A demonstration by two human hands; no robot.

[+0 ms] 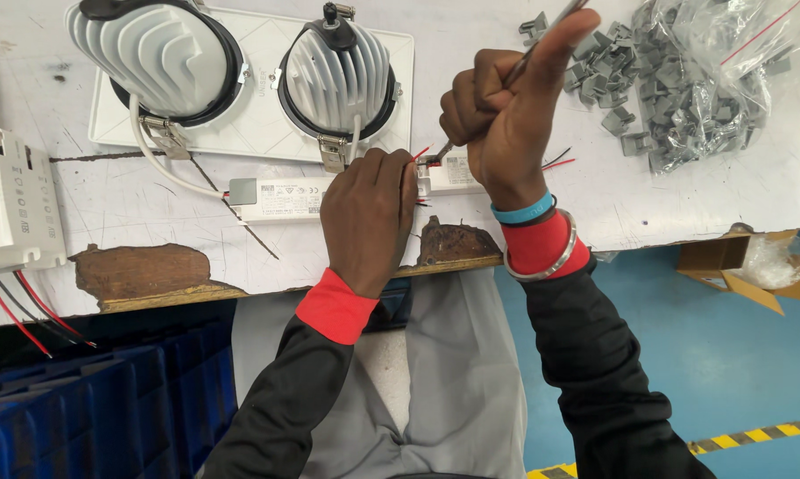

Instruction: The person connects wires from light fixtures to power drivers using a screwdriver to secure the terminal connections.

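Left hand (369,217) grips LED driver (285,197) flat; right hand (498,115) clenches screwdriver (506,80) at terminal; keep the tool upright and the driver steady.

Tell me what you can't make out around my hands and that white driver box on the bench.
Head view only:
- Screwdriver tip: too small, lost among the red and black wires.
- Middle of the white driver box: covered by the left hand.
- Screwdriver handle: wrapped inside the right hand.
- Second driver box: cut by the left edge.
- Grey clips: blurred by their clear bag.
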